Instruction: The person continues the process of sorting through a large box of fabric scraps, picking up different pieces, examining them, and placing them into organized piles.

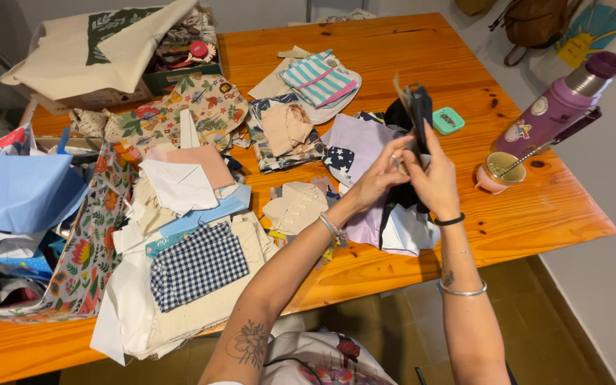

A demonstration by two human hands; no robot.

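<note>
Holding a dark fabric piece [417,114] up off the bench [408,57], you have both hands meeting at its lower edge, right of centre in the frame. Your left hand [378,178] pinches it with fingers closed on the cloth, and your right hand [436,178] is clamped on it from the other side, thumb and fingers shut around the same strip. The piece stands nearly upright, its long axis running from your hands toward the top of the frame, tilted a little left. It rises directly above both grips, so neither hand is clearly nearer; they touch or almost touch each other. Below them lies a lilac cloth [356,142] over a star-print scrap [338,158]. Just right of the raised piece sits a small green case [448,120], and further right a pink cup [499,171] beside a purple flask [554,114].
</note>
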